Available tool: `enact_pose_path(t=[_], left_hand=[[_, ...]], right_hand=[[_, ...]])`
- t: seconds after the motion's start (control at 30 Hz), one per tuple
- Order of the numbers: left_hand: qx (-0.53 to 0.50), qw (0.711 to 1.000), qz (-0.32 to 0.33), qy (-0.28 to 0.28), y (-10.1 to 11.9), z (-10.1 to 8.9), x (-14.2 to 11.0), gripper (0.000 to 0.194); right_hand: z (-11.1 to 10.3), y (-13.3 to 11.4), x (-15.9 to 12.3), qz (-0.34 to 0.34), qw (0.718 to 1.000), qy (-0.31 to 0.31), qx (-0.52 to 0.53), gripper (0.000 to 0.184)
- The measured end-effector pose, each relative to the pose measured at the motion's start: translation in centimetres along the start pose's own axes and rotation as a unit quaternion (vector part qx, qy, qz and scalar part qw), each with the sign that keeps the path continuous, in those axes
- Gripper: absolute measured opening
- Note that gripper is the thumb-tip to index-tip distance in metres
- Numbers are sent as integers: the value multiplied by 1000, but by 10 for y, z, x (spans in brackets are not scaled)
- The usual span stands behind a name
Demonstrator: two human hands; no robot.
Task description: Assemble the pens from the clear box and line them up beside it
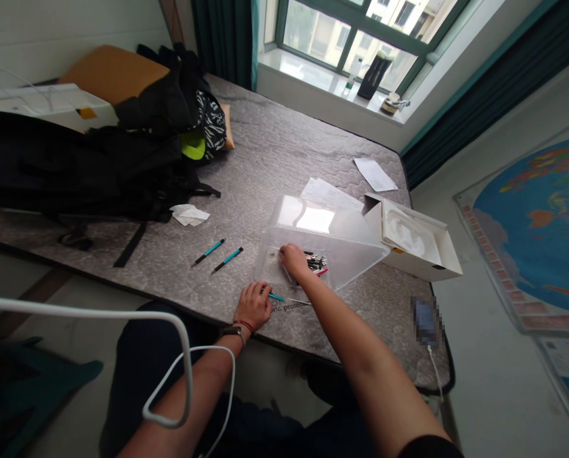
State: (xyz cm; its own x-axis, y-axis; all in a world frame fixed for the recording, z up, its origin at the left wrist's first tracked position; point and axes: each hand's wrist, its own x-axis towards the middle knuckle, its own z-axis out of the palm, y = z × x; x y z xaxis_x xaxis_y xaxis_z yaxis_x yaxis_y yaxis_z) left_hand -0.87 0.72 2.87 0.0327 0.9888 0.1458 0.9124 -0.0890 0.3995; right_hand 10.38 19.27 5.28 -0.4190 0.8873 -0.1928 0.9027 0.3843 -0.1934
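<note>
A clear plastic bin (354, 254) lies tilted on the mattress, with several loose pen parts (317, 261) in black, silver and red inside. My right hand (295, 262) reaches into it, left of the parts. Its fingers are drawn together, and what they hold is hidden. Near the mattress edge, my left hand (254, 306) rests with curled fingers on a teal pen barrel (277, 297). A thin pale rod (298, 301) lies just to its right. Two teal-and-black pens, one farther (209, 252) and one nearer (227, 261), lie side by side to the left.
Black bags (136, 159) fill the mattress's left side, near a crumpled tissue (189, 215). An open white box (415, 245) and papers (375, 174) sit right and behind. A blurred phone-like device (426, 322) has a cable. A white tube (122, 314) crosses the left foreground.
</note>
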Motion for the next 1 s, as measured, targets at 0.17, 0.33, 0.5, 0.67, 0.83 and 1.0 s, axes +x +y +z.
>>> enact_pose_path(t=[0.17, 0.33, 0.5, 0.67, 0.83, 1.0], left_hand=[[-6, 1000, -1, -4, -1, 0, 0, 30], [-11, 1000, -5, -7, -1, -1, 0, 31], [-12, 1000, -5, -5, -1, -2, 0, 30], [-9, 1000, -4, -10, -1, -2, 0, 29], [-10, 1000, -7, -12, -1, -2, 0, 28], [-12, 1000, -8, -8, 0, -3, 0, 27]], right_hand=[[5, -6, 5, 40, 999, 4, -15, 34], [6, -7, 0, 38, 999, -3, -29, 34], [3, -11, 4, 19, 999, -6, -26, 33], [-5, -13, 9, 22, 999, -29, -41, 31], [-9, -11, 8, -27, 996, -52, -66, 30], [-5, -12, 9, -61, 994, -62, -71, 31]])
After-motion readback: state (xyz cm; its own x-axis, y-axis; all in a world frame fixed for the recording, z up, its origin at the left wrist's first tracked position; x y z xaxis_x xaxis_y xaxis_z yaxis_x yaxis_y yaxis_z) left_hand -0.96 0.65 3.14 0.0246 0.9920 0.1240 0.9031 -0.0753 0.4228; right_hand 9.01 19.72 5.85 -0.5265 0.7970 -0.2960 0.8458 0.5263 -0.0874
